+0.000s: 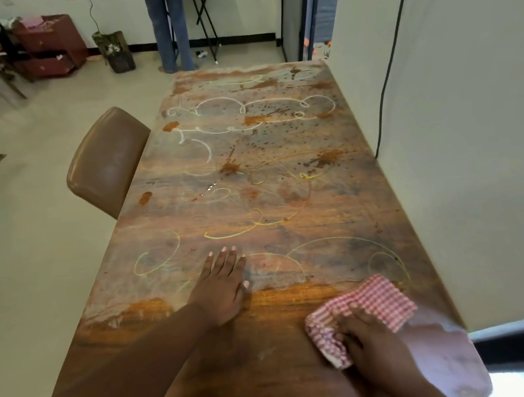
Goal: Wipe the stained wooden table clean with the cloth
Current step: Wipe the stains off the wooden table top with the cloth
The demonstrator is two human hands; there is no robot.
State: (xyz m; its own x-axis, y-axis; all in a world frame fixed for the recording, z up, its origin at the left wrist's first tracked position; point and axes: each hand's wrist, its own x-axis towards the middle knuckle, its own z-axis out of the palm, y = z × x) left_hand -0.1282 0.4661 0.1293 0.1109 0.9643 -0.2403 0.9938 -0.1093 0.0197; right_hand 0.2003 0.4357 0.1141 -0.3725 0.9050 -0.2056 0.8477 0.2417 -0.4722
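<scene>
Left hand (222, 287): flat on the wooden table (177, 339), fingers straight and close together, thumb out to the side.
Right hand (367, 339): fingers curled into the bunched near edge of the cloth (362, 311), pressing it onto the wood.
Cloth: red-and-white check, spreading beyond the right fingertips, well right of the left thumb.
Stains (256, 119): orange blotches, dark specks, white and yellow chalk loops, all ahead of the left fingertips.
Chair (104, 162): brown, beside the table's left edge.

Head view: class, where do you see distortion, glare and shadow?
Head view: wide-angle bending bows the table edges; a small glare glint mid-table; near end darkened beneath the left hand and the right hand on the cloth.
</scene>
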